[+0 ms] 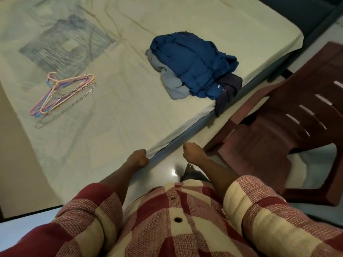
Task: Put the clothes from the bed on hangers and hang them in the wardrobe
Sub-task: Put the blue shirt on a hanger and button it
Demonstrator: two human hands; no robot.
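Observation:
A pile of clothes (194, 65) lies on the bed (118, 112) near its right edge: a blue garment on top, a grey one under it and a dark one hanging over the edge. Several pink, blue and bare wire hangers (61, 95) lie in a heap on the sheet at the left. My left hand (140, 158) is curled into a fist over the bed's near edge and holds nothing. My right hand (192, 152) is curled the same way above the floor, empty. Both hands are well short of the clothes and hangers. No wardrobe is in view.
A dark red plastic chair (289, 138) stands on the shiny floor (167, 173) close to the bed's right side, right of my right hand. A dark sofa or cushion (300, 13) sits past the bed's far corner. A wall runs along the left.

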